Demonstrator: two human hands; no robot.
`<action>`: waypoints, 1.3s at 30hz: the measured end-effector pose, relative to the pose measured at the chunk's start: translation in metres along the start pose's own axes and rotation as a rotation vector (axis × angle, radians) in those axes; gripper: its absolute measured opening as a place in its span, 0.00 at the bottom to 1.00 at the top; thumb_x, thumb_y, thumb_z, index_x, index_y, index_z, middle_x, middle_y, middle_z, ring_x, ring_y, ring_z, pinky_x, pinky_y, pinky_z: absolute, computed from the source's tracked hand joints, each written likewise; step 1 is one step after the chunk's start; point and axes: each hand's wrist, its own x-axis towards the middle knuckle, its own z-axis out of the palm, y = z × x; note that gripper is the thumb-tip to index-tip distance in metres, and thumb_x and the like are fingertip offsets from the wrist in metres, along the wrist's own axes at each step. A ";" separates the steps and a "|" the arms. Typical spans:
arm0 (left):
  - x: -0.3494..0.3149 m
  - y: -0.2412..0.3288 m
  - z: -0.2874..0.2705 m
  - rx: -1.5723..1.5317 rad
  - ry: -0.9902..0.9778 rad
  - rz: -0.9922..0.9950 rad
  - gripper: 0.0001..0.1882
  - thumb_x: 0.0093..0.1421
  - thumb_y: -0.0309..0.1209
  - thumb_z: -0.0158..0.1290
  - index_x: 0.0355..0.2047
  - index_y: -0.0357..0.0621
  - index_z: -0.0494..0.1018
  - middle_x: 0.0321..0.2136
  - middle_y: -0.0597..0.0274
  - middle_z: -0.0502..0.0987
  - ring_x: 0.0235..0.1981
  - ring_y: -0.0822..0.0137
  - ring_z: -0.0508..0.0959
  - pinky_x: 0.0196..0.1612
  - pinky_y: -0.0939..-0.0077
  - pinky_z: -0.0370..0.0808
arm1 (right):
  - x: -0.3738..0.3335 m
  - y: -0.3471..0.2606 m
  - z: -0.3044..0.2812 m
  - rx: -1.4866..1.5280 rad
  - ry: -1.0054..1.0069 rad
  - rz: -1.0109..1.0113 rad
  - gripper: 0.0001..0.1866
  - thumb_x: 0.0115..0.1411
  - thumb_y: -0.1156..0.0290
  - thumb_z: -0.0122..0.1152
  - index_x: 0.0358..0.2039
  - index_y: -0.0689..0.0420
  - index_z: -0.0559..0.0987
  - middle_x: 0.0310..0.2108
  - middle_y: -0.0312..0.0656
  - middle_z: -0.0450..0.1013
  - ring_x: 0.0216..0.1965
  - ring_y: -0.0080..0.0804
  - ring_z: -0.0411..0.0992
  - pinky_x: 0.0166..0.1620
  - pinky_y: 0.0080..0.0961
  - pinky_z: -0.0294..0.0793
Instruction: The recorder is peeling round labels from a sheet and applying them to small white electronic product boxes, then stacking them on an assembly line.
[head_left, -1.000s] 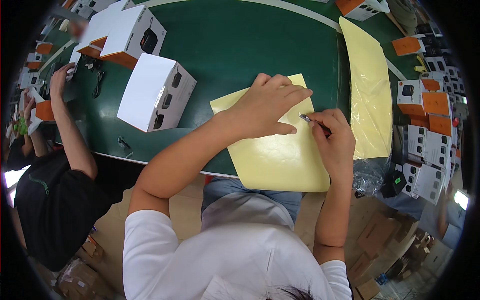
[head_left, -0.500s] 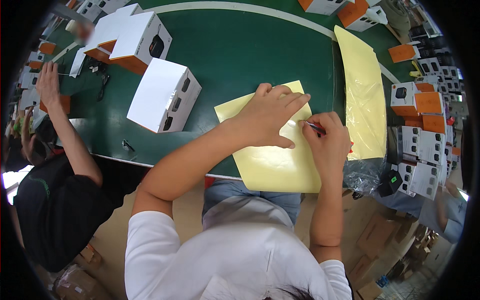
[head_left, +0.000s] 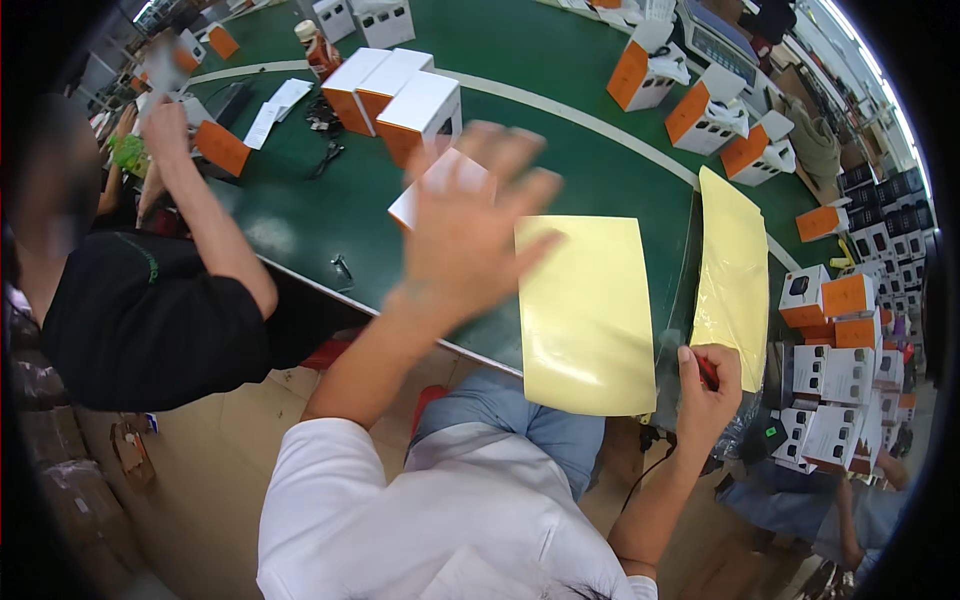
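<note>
My left hand [head_left: 465,225], blurred by motion, reaches over a white box [head_left: 462,172] with its fingers spread. It covers most of that box, and I cannot tell whether they touch. A yellow glossy sheet [head_left: 588,320] lies at the table's near edge, overhanging it. To the right of the sheet, my right hand [head_left: 712,385] is closed on a small red-and-dark tool [head_left: 709,373], mostly hidden by the fingers. A faint clear piece [head_left: 672,346] shows by the thumb tip. Beside that hand lies a stack of yellow sheets [head_left: 733,270] in clear plastic.
White-and-orange boxes [head_left: 420,112] stand beyond my left hand. At left, a person in a black shirt [head_left: 150,310] works at the same green table [head_left: 560,130]. Opened boxes [head_left: 700,110] line the far right, and stacked boxes [head_left: 835,370] stand at right.
My left hand has left the yellow sheet and moved left over the white box. My right hand has drawn away from the sheet to the right, still holding the tool. The view has shifted.
</note>
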 end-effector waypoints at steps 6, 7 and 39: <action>-0.036 -0.048 -0.008 -0.076 -0.288 -0.351 0.30 0.59 0.42 0.63 0.62 0.54 0.74 0.61 0.51 0.71 0.57 0.52 0.76 0.57 0.60 0.74 | -0.021 -0.022 0.006 0.157 -0.058 -0.122 0.07 0.54 0.82 0.70 0.32 0.62 0.80 0.34 0.39 0.72 0.35 0.26 0.74 0.39 0.22 0.75; -0.041 -0.047 -0.003 -0.123 -0.233 -0.357 0.32 0.61 0.40 0.63 0.65 0.51 0.71 0.61 0.51 0.71 0.57 0.54 0.77 0.56 0.61 0.76 | -0.024 -0.029 0.007 0.168 -0.094 -0.142 0.07 0.54 0.82 0.70 0.32 0.62 0.80 0.35 0.39 0.72 0.36 0.26 0.74 0.40 0.21 0.76; -0.109 0.056 0.020 -2.365 -0.016 -1.087 0.29 0.74 0.38 0.47 0.71 0.44 0.57 0.64 0.54 0.70 0.64 0.58 0.72 0.65 0.56 0.71 | -0.040 -0.085 0.023 -0.195 -0.167 -0.282 0.21 0.49 0.52 0.78 0.27 0.55 0.80 0.26 0.36 0.74 0.27 0.34 0.71 0.38 0.33 0.63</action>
